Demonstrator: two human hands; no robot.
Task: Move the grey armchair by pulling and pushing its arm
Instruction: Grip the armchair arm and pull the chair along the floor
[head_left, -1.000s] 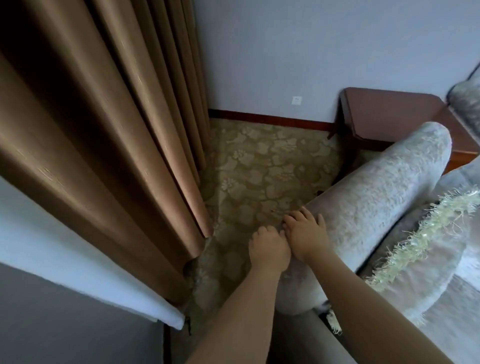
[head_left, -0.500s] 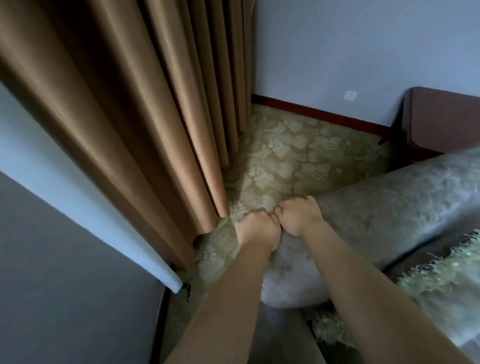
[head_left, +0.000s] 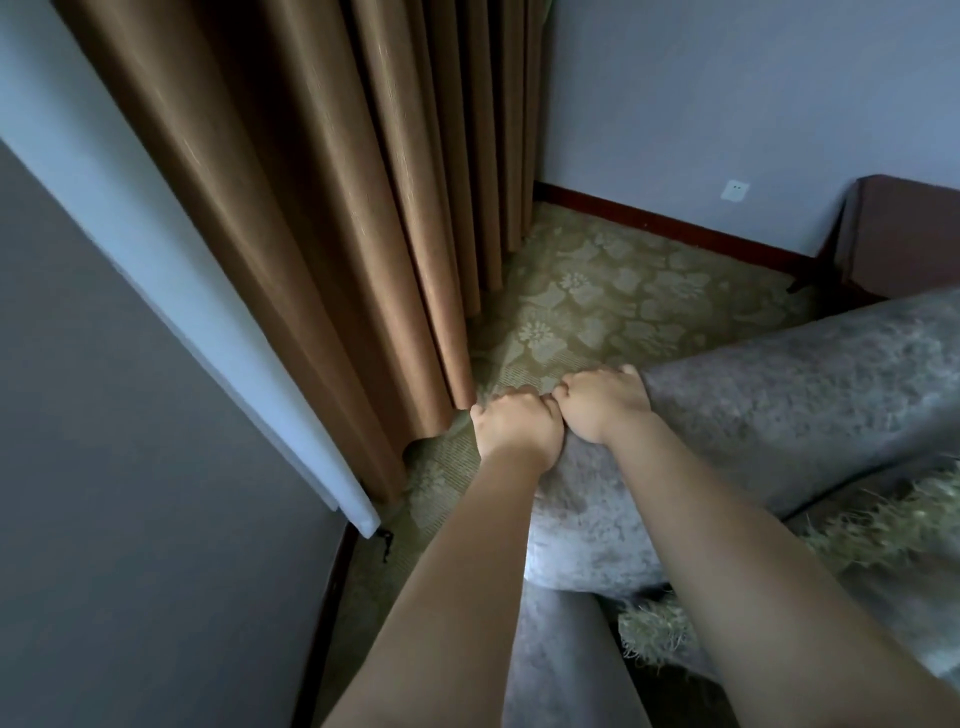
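The grey armchair's padded arm (head_left: 789, 395) runs from the centre of the head view out to the right edge. My left hand (head_left: 517, 428) and my right hand (head_left: 602, 402) sit side by side on its near, rounded end. Both grip the arm with fingers curled over its far edge, so the fingertips are hidden. A fringed pale-green cushion (head_left: 883, 525) lies on the seat to the right of my right forearm.
Brown curtains (head_left: 363, 208) hang close on the left, their hem almost touching the chair arm. A white panel edge (head_left: 208, 332) and grey wall stand further left. Patterned green carpet (head_left: 613, 301) stretches ahead to a red skirting board. A dark wooden side table (head_left: 909, 234) stands at the right.
The chair arm has swung towards the curtains and now lies lower and more level in view. Both hands stayed on its end, their fingers now curled over the edge.
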